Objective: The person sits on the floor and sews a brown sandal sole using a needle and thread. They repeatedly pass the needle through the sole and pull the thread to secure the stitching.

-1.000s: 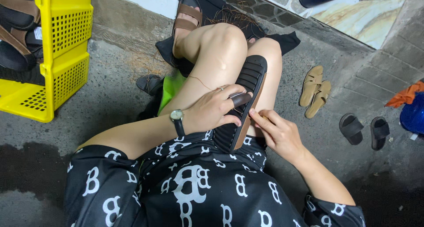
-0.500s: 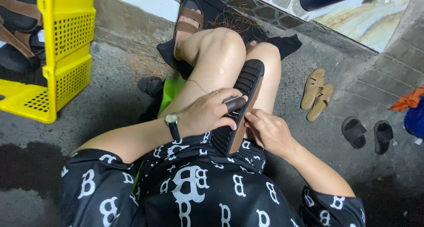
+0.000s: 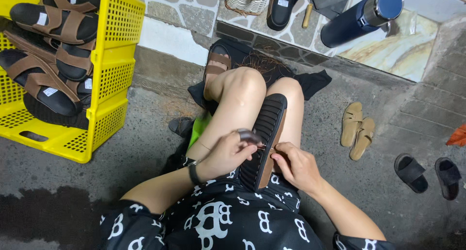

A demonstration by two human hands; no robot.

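Left hand (image 3: 224, 155): we grip a small dark tool (image 3: 249, 135), fingers curled.
Right hand (image 3: 297, 165): we pinch the sole's edge (brown side).
Black sole (image 3: 266, 138): between both hands, long axis running knees-to-lap.

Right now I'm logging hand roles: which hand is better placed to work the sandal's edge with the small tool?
Left. The left hand already grips the small tool against the black sandal sole on the lap. The right hand pinches the sole's edge, steadying it.
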